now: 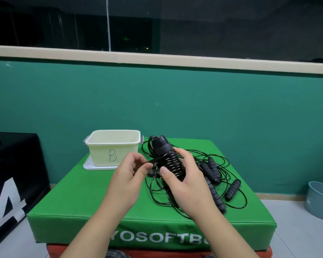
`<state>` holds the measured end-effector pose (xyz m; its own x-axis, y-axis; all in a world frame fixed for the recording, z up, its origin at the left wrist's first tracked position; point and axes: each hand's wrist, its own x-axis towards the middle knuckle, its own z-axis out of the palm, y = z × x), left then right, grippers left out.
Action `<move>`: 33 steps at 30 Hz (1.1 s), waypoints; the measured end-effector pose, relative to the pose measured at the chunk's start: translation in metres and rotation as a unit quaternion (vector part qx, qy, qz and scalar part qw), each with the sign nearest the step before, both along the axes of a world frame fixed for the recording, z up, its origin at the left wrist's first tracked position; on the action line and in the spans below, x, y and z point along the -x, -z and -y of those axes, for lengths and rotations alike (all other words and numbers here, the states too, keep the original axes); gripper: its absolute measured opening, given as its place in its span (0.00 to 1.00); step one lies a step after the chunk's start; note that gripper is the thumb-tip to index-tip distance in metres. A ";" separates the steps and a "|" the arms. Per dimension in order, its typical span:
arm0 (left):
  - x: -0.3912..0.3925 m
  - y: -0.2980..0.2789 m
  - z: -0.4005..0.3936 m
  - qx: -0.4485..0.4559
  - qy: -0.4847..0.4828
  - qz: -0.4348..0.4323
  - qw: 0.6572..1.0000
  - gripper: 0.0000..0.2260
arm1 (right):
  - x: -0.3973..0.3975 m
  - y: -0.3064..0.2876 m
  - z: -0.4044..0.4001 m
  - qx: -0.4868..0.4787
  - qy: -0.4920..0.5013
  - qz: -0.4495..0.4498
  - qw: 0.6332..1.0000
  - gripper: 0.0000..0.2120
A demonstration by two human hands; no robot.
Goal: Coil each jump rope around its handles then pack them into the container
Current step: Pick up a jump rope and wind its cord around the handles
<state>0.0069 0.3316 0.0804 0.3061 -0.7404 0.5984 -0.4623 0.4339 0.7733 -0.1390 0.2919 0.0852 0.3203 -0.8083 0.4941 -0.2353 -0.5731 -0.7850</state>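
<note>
A black jump rope (171,162) is held up above a green padded block, its 2 handles together and tilted with their caps pointing up and away, thin black cord wound in tight turns around their lower half. More black jump ropes (215,180) lie in a loose tangle on the block just behind it, their ribbed foam handles scattered among looping cord. A cream plastic container (113,146), open-topped and marked "B", stands at the block's far left corner.
</note>
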 end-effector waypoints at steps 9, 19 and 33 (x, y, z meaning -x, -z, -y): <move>-0.011 0.001 0.006 -0.023 0.083 -0.119 0.989 0.37 | 0.002 -0.006 -0.011 -0.078 -0.129 0.100 0.983 0.15; -0.019 -0.001 -0.004 -0.090 0.160 -0.168 0.968 0.39 | -0.001 -0.010 -0.003 -0.149 -0.201 0.134 0.959 0.21; -0.002 -0.003 -0.003 -0.015 -0.037 -0.063 0.997 0.16 | -0.003 -0.004 -0.008 0.100 0.048 -0.204 0.973 0.50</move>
<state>0.0084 0.3347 0.0838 0.4329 -0.7299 0.5291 -0.3899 0.3775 0.8399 -0.1364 0.3002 0.0893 0.4509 -0.7452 0.4912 -0.5638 -0.6645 -0.4905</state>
